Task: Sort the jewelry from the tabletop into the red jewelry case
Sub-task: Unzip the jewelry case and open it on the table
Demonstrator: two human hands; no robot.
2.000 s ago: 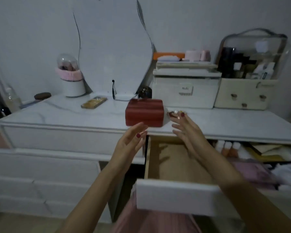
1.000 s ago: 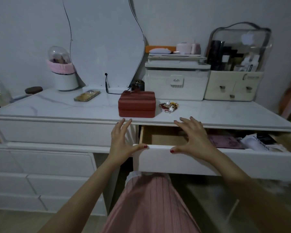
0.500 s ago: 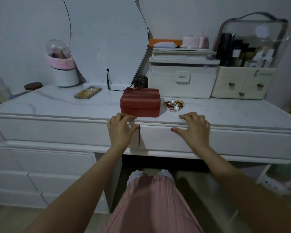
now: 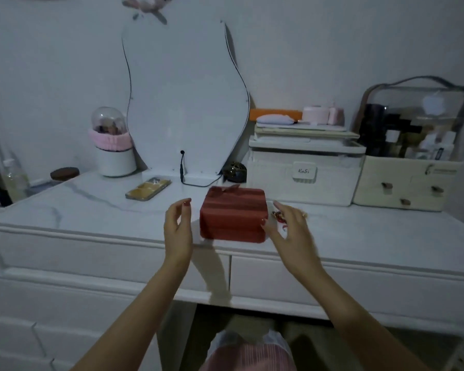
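Far left on the white marble-look worktop (image 4: 91,210): round dark brown lid-like disc (image 4: 64,173), then white cylindrical pot w/ pink band & clear dome (image 4: 113,145). Wavy-edged white mirror panel (image 4: 182,103) stands behind, black cable at its base. Flat gold-coloured rectangular palette (image 4: 148,188) lies in front of it.

Left hand (image 4: 178,231) hovers just left of the red ribbed fabric jewelry case (image 4: 233,214), grip relaxed & open, fingers loosely bent, holding nothing, not touching case. Case sits closed nr front edge of worktop, centre.

Right hand (image 4: 292,231) just right of case, grip open too, fingers spread; thumb tip at or v. close to case's right side, contact unclear. Small cluster of jewelry, red & gold bits (image 4: 279,216), lies on worktop beside case, partly hidden behind right hand.

Further right at back: white lidded storage box w/ small label (image 4: 304,180), then cream cosmetic organiser w/ clear domed lid & small drawers (image 4: 410,156).
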